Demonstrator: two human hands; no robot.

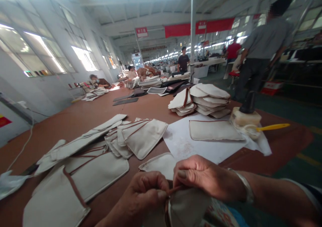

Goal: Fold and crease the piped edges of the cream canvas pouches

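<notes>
Both hands meet low in front of me over a pale canvas-like fabric piece [191, 203] with brown edging. My left hand [147, 190] pinches the brown strip at the edge between thumb and finger. My right hand [203, 176], with a bangle at the wrist, is closed on the same strip just to the right. A short length of the strip shows between the fingertips. Just beyond the hands lies another pale fabric piece [161, 165]. The lower part of the held piece runs out of view.
Pale brown-edged pieces [143, 136] lie overlapped at the left. A stack of pieces [210, 98] stands farther back. White paper [181, 139] bears one flat piece [216, 130]. At right are a glue-like container [245, 116] and a yellow-handled brush [274, 127]. A person [264, 49] stands beyond the table.
</notes>
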